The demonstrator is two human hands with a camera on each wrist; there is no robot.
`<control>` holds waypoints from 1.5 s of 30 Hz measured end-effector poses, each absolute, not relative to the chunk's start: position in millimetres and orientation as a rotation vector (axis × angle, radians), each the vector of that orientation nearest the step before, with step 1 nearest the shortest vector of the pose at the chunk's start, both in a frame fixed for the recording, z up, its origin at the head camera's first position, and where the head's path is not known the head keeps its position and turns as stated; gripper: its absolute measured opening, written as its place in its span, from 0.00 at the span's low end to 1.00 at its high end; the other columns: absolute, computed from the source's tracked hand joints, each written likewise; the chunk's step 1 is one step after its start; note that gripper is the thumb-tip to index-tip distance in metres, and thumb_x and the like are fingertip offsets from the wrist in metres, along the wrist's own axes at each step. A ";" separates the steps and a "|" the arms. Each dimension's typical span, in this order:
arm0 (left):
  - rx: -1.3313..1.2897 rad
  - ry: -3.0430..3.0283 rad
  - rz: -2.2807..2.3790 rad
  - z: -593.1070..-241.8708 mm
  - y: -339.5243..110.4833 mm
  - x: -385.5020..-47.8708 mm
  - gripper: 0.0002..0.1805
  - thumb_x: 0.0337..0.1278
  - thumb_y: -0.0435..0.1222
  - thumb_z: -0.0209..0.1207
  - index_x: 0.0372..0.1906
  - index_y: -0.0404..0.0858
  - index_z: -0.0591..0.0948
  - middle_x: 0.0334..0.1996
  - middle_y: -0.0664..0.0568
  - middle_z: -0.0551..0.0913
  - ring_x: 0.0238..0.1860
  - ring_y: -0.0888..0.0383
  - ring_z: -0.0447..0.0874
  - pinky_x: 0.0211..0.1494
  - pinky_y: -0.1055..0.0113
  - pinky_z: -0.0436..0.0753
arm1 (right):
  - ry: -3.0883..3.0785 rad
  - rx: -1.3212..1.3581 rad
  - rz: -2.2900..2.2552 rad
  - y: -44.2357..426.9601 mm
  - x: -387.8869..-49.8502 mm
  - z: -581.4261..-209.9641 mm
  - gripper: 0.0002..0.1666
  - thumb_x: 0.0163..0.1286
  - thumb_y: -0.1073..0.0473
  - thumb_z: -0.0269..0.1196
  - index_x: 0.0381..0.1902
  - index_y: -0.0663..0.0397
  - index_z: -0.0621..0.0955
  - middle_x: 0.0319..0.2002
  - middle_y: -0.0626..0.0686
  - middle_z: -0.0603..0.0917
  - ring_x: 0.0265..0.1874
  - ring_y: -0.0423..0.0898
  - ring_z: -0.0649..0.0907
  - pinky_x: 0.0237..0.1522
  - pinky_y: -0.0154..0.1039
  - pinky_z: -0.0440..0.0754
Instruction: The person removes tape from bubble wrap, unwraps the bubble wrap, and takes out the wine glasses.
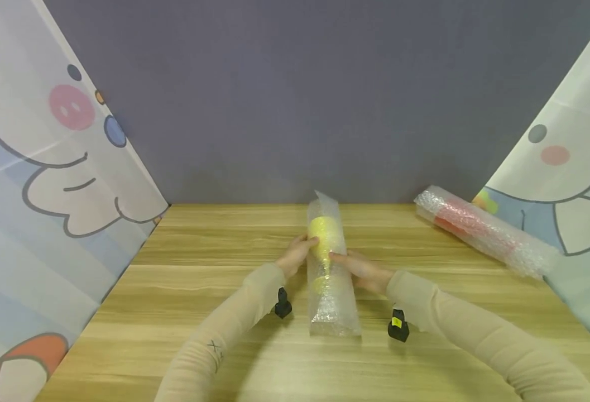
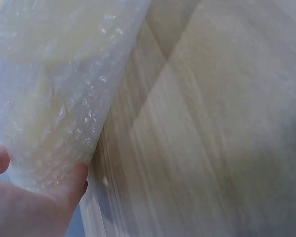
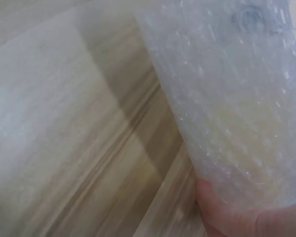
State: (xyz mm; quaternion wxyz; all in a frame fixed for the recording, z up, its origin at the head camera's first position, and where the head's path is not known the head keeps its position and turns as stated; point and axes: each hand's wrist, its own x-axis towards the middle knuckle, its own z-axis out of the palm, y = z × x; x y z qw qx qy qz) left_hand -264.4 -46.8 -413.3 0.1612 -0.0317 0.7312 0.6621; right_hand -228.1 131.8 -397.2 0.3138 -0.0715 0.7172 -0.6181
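Observation:
In the head view, a roll of clear bubble wrap (image 1: 336,318) lies lengthwise on the wooden table, its far corner sticking up. Through the film shows a yellow thing (image 1: 326,234), wide at the far end and narrowing to a stem-like neck; its exact kind is blurred by the bubbles. My left hand (image 1: 297,255) grips the roll's left side, thumb on top. From the right side my right hand (image 1: 367,270) holds it a little nearer to me. Both wrist views show the bubble wrap close up, with left fingers (image 2: 64,190) and right fingers (image 3: 237,217) against it.
A second bubble-wrap roll (image 1: 490,230) with something red inside lies slanted at the table's right back edge. Behind the table (image 1: 199,240) stands a dark grey wall (image 1: 295,100). Cartoon-printed panels flank it, the left one (image 1: 48,223) and the right one (image 1: 566,184).

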 end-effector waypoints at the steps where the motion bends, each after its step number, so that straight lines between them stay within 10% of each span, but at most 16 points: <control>1: -0.100 2.083 1.889 -412.9 -47.7 -264.5 0.34 0.64 0.46 0.49 0.68 0.32 0.56 0.65 0.40 0.63 0.66 0.44 0.60 0.69 0.49 0.60 | 1.882 -0.180 -1.645 130.7 -227.9 -397.1 0.37 0.71 0.45 0.47 0.68 0.61 0.53 0.61 0.64 0.68 0.61 0.60 0.69 0.61 0.62 0.65; 33: -0.101 2.085 1.914 -419.6 -43.5 -283.8 0.33 0.65 0.45 0.47 0.67 0.29 0.57 0.65 0.39 0.63 0.65 0.44 0.62 0.69 0.50 0.62 | 1.968 -0.122 -1.638 131.1 -245.9 -402.7 0.38 0.71 0.45 0.47 0.68 0.63 0.53 0.63 0.64 0.67 0.64 0.60 0.64 0.66 0.58 0.58; 45: 0.175 2.350 1.842 -400.7 -50.3 -283.6 0.35 0.63 0.45 0.48 0.69 0.34 0.53 0.71 0.42 0.51 0.71 0.44 0.48 0.71 0.45 0.52 | 1.989 -0.163 -1.633 133.6 -248.6 -401.4 0.39 0.71 0.44 0.46 0.69 0.62 0.51 0.64 0.64 0.66 0.65 0.61 0.63 0.67 0.58 0.55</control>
